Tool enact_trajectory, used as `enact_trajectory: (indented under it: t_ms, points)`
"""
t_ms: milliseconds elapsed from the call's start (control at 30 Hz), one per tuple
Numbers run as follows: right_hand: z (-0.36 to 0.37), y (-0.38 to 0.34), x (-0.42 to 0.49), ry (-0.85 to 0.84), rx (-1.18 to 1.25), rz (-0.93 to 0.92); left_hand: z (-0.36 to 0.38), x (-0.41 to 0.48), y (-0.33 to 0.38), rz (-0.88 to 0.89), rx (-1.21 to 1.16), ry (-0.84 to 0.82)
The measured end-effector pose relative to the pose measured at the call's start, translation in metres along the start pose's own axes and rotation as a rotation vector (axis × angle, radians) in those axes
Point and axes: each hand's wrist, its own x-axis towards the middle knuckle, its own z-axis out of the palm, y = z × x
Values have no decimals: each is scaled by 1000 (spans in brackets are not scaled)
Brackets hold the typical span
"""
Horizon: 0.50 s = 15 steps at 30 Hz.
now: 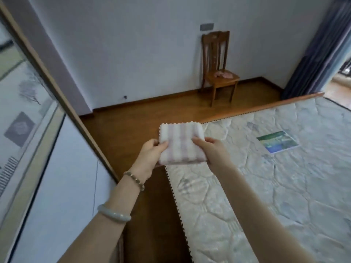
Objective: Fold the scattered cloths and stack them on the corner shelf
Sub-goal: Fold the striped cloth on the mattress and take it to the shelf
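Grip-wise, my left hand (151, 155) and right hand (209, 149) both pinch the folded cloth (182, 143), held over the bed (266, 186) corner. Fold looks done, so next is carrying it to the shelf, which isn't in view. A pink cloth (224, 74) sits on the chair (216, 54) at 1 o'clock.

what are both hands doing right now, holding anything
Left hand: grips the left edge of the folded striped cloth, thumb on top.
Right hand: grips the cloth's right edge, fingers curled round it.
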Motion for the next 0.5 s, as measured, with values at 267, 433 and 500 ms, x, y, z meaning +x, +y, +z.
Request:
enact_trajectory:
  t_ms: [267, 433, 500]
  points:
    - [127, -44, 65, -302, 109, 88, -109, 59, 46, 89, -59, 176]
    - [164, -48, 110, -454, 193, 135, -142, 99, 47, 44, -127, 224]
    - [177, -49, 135, -465, 206, 163, -152, 119, 49, 25, -139, 229]
